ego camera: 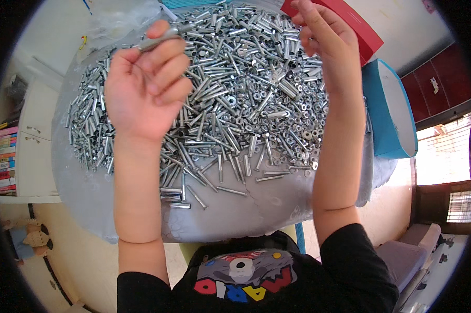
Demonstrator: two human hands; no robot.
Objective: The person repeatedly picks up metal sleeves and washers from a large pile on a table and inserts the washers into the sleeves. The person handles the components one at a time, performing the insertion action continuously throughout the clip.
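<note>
My left hand (153, 78) is raised over the left part of a large heap of metal parts, its fingers curled around a metal sleeve anchor bolt (161, 39) that points up to the right. My right hand (325, 35) is lifted at the upper right, in front of a red box (360, 27). Its fingers are bent, and whether anything is between them cannot be told. Between the hands lie metal sleeves (288, 88), long bolts (231, 191) and many washers and nuts (308, 134), spread over a table with a grey cover (220, 219).
A blue box (390, 113) stands at the table's right edge. Clear plastic bags (122, 23) lie at the back left, near a turquoise basket (192, 3). A white cabinet (34, 156) with books is at the left, a grey sofa (403, 254) at the lower right.
</note>
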